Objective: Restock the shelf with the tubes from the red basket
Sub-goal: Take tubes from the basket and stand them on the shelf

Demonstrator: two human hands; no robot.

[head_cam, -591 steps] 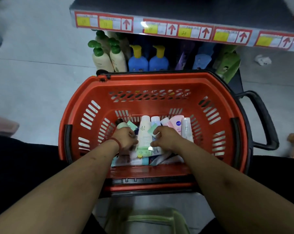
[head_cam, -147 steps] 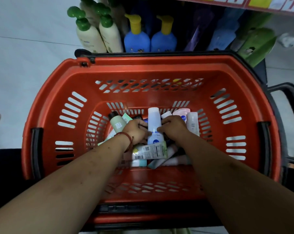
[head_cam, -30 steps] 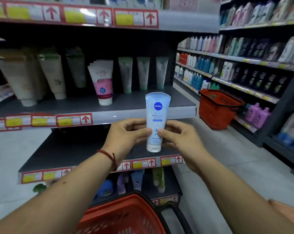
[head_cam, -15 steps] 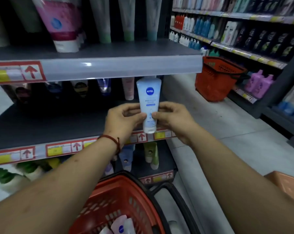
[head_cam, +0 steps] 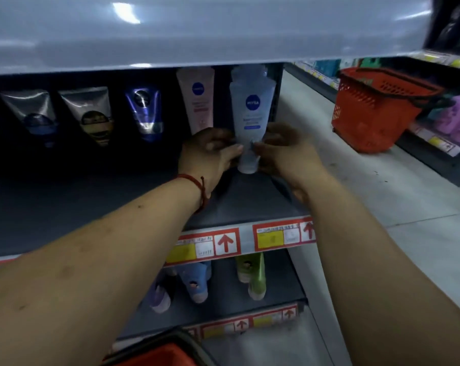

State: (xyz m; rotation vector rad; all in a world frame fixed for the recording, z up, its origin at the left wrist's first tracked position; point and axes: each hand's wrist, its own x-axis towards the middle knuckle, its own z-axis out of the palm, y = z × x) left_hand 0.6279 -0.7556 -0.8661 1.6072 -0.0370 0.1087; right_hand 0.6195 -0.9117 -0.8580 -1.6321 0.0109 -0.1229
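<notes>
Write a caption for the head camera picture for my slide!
Left hand and right hand hold a pale blue tube cap down at the right end of a shelf beside a pink tube.

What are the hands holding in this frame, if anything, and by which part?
Both hold one pale blue tube, standing upright. The left hand and right hand pinch its narrow lower part from opposite sides.

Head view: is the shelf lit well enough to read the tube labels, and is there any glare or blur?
Head view: dim beneath the upper shelf edge, which carries a bright glare spot; the logo on the pale blue tube reads, but its small print is blurred; the dark tubes at back left sit in shadow.
</notes>
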